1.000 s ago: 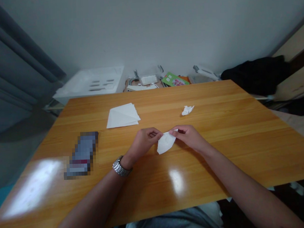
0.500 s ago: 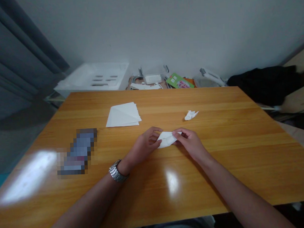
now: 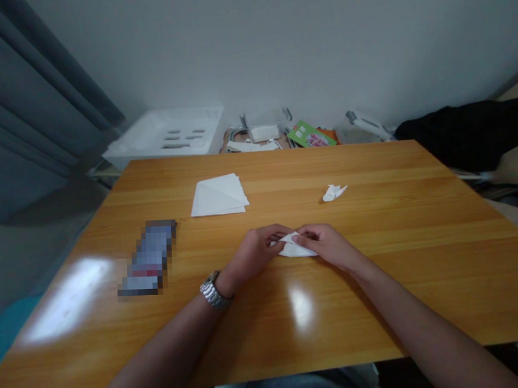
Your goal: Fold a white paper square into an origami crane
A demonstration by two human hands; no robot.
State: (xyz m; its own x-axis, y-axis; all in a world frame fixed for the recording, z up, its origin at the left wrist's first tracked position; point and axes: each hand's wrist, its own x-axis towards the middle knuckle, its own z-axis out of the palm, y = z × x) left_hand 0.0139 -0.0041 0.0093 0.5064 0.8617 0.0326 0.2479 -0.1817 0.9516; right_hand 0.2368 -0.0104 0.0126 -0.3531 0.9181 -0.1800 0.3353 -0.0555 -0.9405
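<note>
A small folded white paper (image 3: 295, 249) lies low on the wooden table (image 3: 371, 252) between my two hands. My left hand (image 3: 255, 253), with a metal watch on its wrist, pinches the paper's left end with curled fingers. My right hand (image 3: 326, 245) pinches its right end and covers part of it. Both hands rest at the table's middle.
A stack of white sheets (image 3: 219, 196) lies behind my left hand. A small folded paper figure (image 3: 334, 192) sits at the back right. A blurred flat object (image 3: 148, 257) lies to the left. Beyond the far edge are a white tray (image 3: 167, 135), clutter and dark cloth (image 3: 456, 133).
The paper has come down from a raised, tilted hold to lie flat on the table. My hands have closed in over it from both ends.
</note>
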